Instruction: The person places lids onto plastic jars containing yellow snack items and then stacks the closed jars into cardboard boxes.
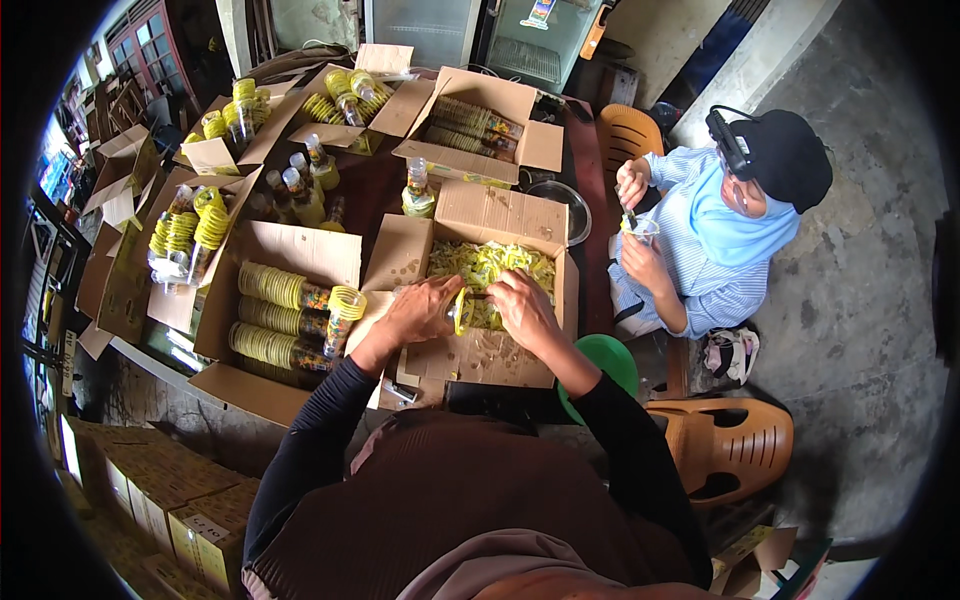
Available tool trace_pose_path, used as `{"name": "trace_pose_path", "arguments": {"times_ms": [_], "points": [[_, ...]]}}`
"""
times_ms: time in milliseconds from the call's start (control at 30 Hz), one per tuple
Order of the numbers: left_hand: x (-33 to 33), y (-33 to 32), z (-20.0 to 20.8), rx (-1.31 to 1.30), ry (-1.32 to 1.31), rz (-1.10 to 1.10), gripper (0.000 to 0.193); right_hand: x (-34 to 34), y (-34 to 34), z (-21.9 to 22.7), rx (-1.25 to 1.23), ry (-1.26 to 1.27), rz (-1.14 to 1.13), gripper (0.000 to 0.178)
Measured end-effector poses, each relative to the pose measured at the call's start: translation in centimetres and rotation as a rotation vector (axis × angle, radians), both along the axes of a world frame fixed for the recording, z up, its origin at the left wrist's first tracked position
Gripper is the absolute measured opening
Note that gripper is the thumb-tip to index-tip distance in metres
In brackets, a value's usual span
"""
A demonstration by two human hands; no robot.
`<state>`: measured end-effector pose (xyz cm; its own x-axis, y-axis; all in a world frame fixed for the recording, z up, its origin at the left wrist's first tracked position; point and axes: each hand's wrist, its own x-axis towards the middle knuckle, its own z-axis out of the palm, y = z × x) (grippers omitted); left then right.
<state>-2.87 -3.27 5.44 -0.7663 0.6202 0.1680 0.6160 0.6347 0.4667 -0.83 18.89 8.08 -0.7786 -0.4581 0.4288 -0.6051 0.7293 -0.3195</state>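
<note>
My left hand (425,312) is closed around a clear plastic cup with a yellow rim (462,312), held tilted so the rim faces right. Just right of that rim, my right hand (524,310) has its fingers pinched together. Something thin and dark seems to stick out of them toward the cup, too small to name. Both hands are over an open cardboard box (500,210), which holds a heap of yellow-green strips (490,262). Left of my left hand, one yellow-rimmed cup (346,310) lies on stacked cups (275,315) in another open box (305,245).
More open boxes of yellow-rimmed cups, such as a far box (545,145), crowd the table. Several clear bottle-like containers (300,190) stand at left. A green basin (610,372) is by my right forearm. At right, a seated person (700,235) holds a cup and a thin tool.
</note>
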Motion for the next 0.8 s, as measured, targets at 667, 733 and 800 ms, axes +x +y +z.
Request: {"name": "trace_pose_path", "arguments": {"times_ms": [667,733,800], "points": [[-2.1,-0.4,-3.2,0.203,0.169,0.166,0.072,-2.6,0.2,0.3,-0.184,-0.078,-0.152,0.005],[-2.4,-0.6,-2.9,0.198,0.144,0.199,0.082,-2.4,-0.2,0.3,-0.19,-0.033,-0.122,0.006],[-2.1,-0.8,-2.1,0.242,0.037,0.208,0.084,-1.5,-0.8,0.2,-0.19,0.012,-0.087,0.008]]}}
